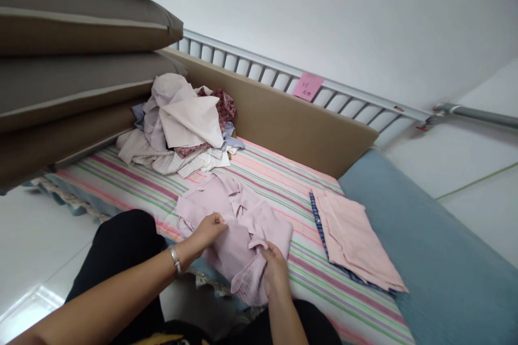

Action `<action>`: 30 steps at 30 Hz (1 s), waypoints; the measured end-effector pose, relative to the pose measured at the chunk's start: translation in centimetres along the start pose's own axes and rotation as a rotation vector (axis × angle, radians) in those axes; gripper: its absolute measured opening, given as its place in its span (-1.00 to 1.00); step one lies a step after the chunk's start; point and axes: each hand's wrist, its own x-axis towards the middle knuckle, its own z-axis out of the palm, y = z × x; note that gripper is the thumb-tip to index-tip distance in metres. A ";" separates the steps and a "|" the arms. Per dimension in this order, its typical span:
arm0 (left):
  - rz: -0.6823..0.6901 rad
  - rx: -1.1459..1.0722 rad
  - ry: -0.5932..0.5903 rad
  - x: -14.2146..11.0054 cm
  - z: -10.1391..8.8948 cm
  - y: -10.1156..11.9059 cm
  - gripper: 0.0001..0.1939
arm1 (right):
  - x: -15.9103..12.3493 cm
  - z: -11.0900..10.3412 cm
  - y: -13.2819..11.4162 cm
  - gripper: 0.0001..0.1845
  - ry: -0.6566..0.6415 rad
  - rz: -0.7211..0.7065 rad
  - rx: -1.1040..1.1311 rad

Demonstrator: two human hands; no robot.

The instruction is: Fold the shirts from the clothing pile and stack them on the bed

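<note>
A pale mauve shirt, rumpled and partly spread, lies on the striped bed cover near my knees, its lower part hanging towards me over the edge. My left hand, with a silver bangle at the wrist, pinches the shirt's cloth near its middle. Thumb and fingers of my right hand are closed on a gathered edge of the same shirt, nearer to me. To the right lies a folded peach garment on top of a dark blue patterned one.
At the back left sits a heap of loose clothes beside stacked brown cushions. Along the wall run a brown board and a metal rail with a pink note. The striped cover meets a blue-grey surface at right.
</note>
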 end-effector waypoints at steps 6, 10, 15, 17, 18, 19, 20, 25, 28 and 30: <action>-0.060 0.010 0.076 0.9 0.3 -0.8 -0.91 | 0.2 -1.0 -2.8 -0.60 -0.104 0.174 0.341; -0.084 0.041 0.102 1.1 0.4 -2.1 -0.91 | 0.7 -0.7 -3.4 -0.63 -0.125 0.182 0.344; -0.085 0.071 0.114 1.5 0.5 -3.0 -0.91 | 1.6 0.7 -2.8 -0.54 -0.072 0.072 0.143; -0.083 0.082 0.121 1.7 0.5 -3.1 -0.91 | 1.7 1.4 -2.5 -0.49 -0.008 -0.055 -0.168; -0.081 0.087 0.123 1.8 0.6 -3.2 -0.90 | 1.6 1.9 -2.4 -0.45 0.012 -0.140 -0.345; -0.076 0.091 0.125 1.8 0.6 -3.2 -0.90 | 1.5 2.4 -2.2 -0.40 0.022 -0.230 -0.512; -0.070 0.096 0.128 1.8 0.7 -3.2 -0.90 | 1.3 3.0 -2.1 -0.36 0.022 -0.312 -0.658; -0.030 0.123 0.129 1.5 0.9 -3.0 -0.90 | 1.1 4.9 -1.5 -0.41 0.057 -0.433 -0.947; -0.007 0.138 0.115 1.1 0.9 -2.6 -0.88 | 2.4 4.5 -1.4 -0.62 0.034 -0.362 -0.708; 0.006 0.155 0.104 0.9 0.9 -2.1 -0.87 | 3.4 3.7 -1.4 -0.66 0.029 -0.301 -0.569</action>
